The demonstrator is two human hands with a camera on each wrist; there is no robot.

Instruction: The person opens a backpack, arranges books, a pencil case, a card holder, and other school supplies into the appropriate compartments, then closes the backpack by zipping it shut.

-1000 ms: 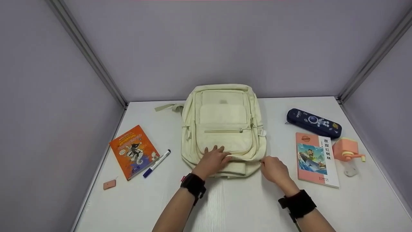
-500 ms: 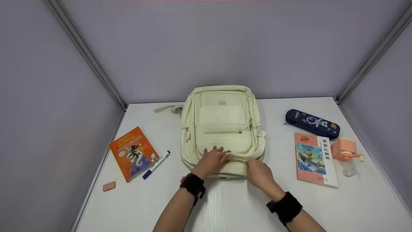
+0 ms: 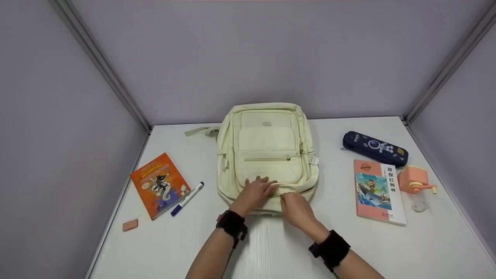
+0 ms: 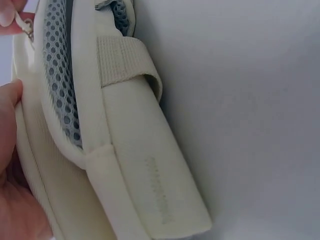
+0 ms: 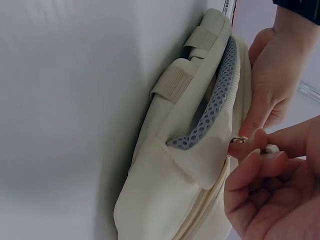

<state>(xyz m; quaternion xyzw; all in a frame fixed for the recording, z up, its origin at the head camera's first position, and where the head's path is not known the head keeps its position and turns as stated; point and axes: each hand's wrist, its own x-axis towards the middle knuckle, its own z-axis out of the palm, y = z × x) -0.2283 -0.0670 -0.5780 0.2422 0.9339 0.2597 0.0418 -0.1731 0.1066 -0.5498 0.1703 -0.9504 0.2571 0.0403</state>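
Note:
A cream backpack [image 3: 270,141] lies front side up on the white table. My left hand [image 3: 252,194] rests on its lower front with the fingers spread, the thumb [image 4: 10,97] against the fabric in the left wrist view. At the bag's near end my right hand [image 3: 297,211] pinches a zipper pull [image 5: 271,148] with a pale cord. Behind it the zipper track [image 5: 205,202] runs along the bag's edge. Grey mesh [image 5: 215,100] shows in a gap beside the strap parts. The palm side of my left hand is largely hidden in the head view.
An orange book [image 3: 161,186] and a marker [image 3: 187,198] lie left of the bag, near a small pink block [image 3: 130,224]. On the right are a navy pencil case [image 3: 375,148], a pink-and-white book [image 3: 379,192] and a pink crank sharpener [image 3: 414,179]. Grey panels [image 3: 248,58] enclose the table.
My right hand has moved left along the bag's near edge with the zipper pull, from the right corner to close beside my left hand. The left hand stays in place.

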